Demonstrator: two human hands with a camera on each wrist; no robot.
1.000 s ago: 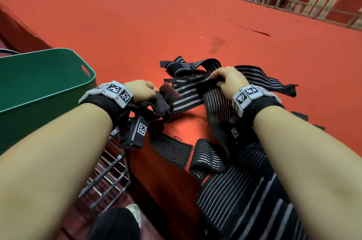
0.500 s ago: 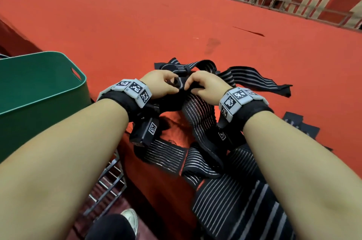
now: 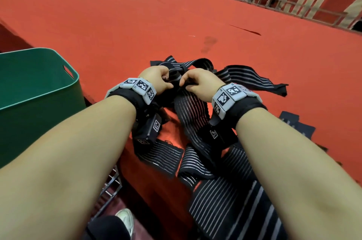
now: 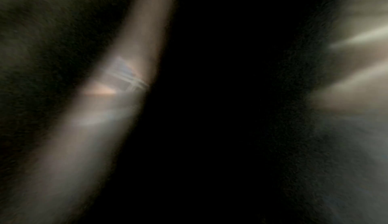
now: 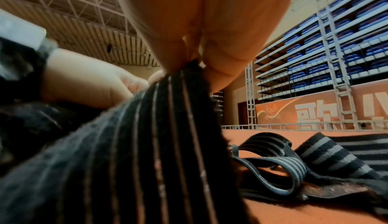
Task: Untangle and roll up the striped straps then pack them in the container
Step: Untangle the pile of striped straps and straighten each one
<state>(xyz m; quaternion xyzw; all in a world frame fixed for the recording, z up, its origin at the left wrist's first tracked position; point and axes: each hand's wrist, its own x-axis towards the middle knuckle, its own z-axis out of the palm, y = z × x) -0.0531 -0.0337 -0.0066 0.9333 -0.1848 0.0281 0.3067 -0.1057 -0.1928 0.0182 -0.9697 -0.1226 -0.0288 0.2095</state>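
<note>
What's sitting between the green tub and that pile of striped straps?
In the head view only bare red mat separates the green tub from the striped straps; the left hand sits at the pile's near edge.

I count two hands, one green tub, one tangled pile of striped straps; exact strap number unclear.
</note>
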